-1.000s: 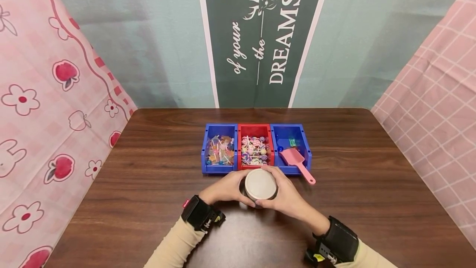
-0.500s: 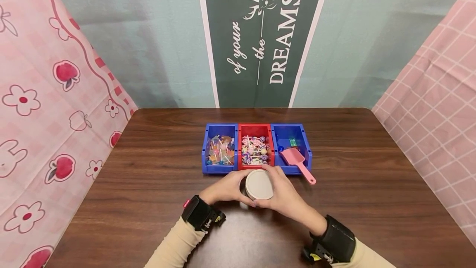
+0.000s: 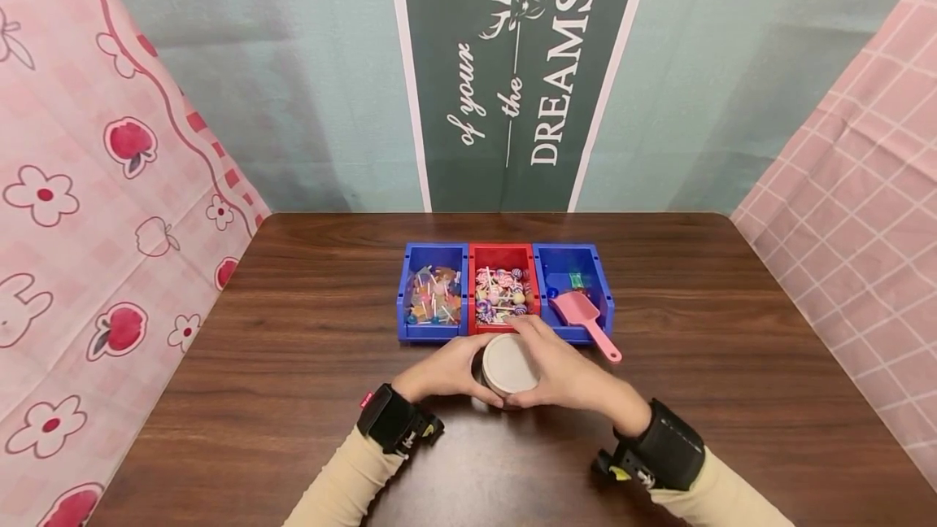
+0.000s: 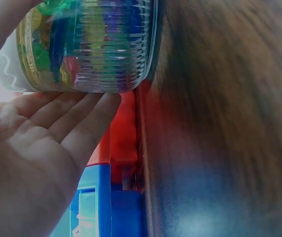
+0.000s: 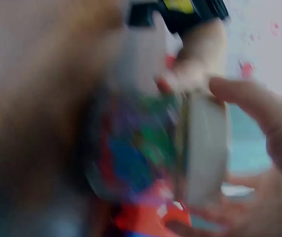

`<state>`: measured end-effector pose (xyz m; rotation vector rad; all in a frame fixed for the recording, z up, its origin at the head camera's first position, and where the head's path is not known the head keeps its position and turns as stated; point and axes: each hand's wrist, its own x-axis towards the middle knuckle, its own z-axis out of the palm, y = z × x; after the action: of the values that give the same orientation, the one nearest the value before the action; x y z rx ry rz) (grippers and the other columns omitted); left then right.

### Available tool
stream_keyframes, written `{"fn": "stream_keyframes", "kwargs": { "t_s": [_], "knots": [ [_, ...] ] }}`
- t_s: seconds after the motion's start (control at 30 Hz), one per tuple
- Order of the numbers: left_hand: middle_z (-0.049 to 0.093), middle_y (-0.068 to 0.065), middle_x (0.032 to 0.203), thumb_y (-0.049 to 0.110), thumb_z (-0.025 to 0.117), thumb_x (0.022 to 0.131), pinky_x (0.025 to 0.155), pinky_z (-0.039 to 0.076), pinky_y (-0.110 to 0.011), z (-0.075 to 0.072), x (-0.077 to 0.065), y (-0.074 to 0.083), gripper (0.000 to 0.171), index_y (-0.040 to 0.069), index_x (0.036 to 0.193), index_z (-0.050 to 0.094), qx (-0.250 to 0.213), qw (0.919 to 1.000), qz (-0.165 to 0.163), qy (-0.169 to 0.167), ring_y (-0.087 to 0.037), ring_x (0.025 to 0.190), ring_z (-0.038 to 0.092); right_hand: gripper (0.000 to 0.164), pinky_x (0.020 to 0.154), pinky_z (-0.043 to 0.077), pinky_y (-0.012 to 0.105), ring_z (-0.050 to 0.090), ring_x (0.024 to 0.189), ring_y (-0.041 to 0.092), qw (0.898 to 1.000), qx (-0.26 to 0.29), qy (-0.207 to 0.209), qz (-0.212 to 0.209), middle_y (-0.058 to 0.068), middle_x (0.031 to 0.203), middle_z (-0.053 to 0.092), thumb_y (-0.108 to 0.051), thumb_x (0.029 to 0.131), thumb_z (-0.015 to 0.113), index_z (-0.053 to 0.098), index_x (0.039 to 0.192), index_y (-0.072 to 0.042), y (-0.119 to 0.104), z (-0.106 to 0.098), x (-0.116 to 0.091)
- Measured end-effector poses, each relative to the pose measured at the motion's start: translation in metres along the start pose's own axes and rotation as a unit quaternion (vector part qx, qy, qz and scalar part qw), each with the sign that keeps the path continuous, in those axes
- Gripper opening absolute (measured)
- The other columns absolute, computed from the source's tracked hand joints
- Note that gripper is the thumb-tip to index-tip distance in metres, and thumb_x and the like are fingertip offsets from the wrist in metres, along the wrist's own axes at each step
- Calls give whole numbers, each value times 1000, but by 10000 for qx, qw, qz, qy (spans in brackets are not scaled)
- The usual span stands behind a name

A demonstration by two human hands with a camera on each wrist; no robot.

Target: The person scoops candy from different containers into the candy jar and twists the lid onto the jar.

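Note:
A clear ribbed jar (image 4: 101, 47) full of colourful pieces stands upright on the wooden table, topped by a whitish round lid (image 3: 509, 363). My left hand (image 3: 448, 369) holds the jar's body from the left, thumb on the near side and fingers on the far side. From the right, my right hand (image 3: 569, 374) grips the lid at its edge, thumb near and fingers far. The right wrist view is blurred, but it shows the right thumb and fingers about the lid (image 5: 207, 148).
Just beyond the jar, three joined bins stand in a row. The left blue bin (image 3: 433, 333) and the red bin (image 3: 500, 255) contain lollipop-shaped pieces. A pink scoop (image 3: 578, 309) lies in the right blue bin (image 3: 565, 254), its handle over the front edge.
My right hand has turned back and forth about the lid, its fingers now reaching further round the far side. My left hand and the jar have stayed in place.

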<state>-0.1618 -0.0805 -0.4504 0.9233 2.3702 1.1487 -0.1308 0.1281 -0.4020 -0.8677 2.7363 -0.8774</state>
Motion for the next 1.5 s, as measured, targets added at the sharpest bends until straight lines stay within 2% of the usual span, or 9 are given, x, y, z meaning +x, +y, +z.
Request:
{"fn": "stream_keyframes", "kwargs": {
  "t_s": [0.13,0.27,0.63,0.77,0.97,1.03,1.13,1.27,1.5],
  "knots": [
    [63,-4,131,27,90,64,106,46,-30,0,0,1,86,12,138,49,-63,10000,31,-7,-17,119,58,85,92,54,48,55,113,30,9961,128,-611,-629,19,130,54,-20,69,83,39,137,3,8,-14,2],
    [63,-3,131,28,89,64,105,46,-29,0,0,1,85,12,138,50,-30,10000,-21,-20,-16,118,58,80,90,55,46,57,110,31,9958,-61,-642,-652,19,127,58,-24,69,83,44,133,5,8,-16,2],
    [64,-4,128,30,89,64,101,48,-27,0,-3,4,86,12,139,49,87,9999,-60,5,-16,114,59,81,72,55,32,55,86,18,9952,-650,-85,729,12,105,59,-39,62,88,58,125,3,-16,-7,2],
    [65,-2,126,31,88,66,99,49,-25,0,-3,3,82,15,137,50,-2,10000,-85,-19,-13,109,60,84,64,50,31,51,77,18,9856,-1095,350,1244,11,94,55,-48,60,87,60,119,4,-24,4,2],
    [66,-5,123,29,87,68,97,51,-27,0,-4,3,81,11,137,50,84,10000,31,-18,-14,106,61,89,61,53,40,52,82,24,9650,-1794,640,1805,15,97,54,-64,64,78,55,118,3,-33,20,1],
    [66,-6,123,28,86,68,97,51,-28,0,-4,4,81,10,138,49,126,9999,50,-8,-15,107,61,91,65,55,43,54,86,26,9663,-1808,667,1705,17,102,55,-64,65,77,54,121,3,-32,22,1],
    [66,-6,123,28,86,69,96,50,-27,0,-4,3,81,10,138,49,173,9998,17,-13,-15,106,61,90,78,56,46,55,97,28,9792,-1518,599,1209,18,112,56,-57,67,80,51,126,4,-28,18,1],
    [67,-4,122,31,87,66,95,50,-23,0,-2,3,82,12,136,51,243,9997,-20,22,-13,106,61,84,91,55,46,55,111,29,9947,-915,177,431,18,127,56,-42,70,83,48,132,2,-20,5,1],
    [65,-4,127,29,89,64,102,48,-26,1,-3,3,86,12,139,48,191,9998,88,63,-15,114,60,80,91,55,44,54,115,28,9934,-697,-733,-538,15,130,55,-22,69,85,46,135,2,-11,-15,2]
  ]
}}
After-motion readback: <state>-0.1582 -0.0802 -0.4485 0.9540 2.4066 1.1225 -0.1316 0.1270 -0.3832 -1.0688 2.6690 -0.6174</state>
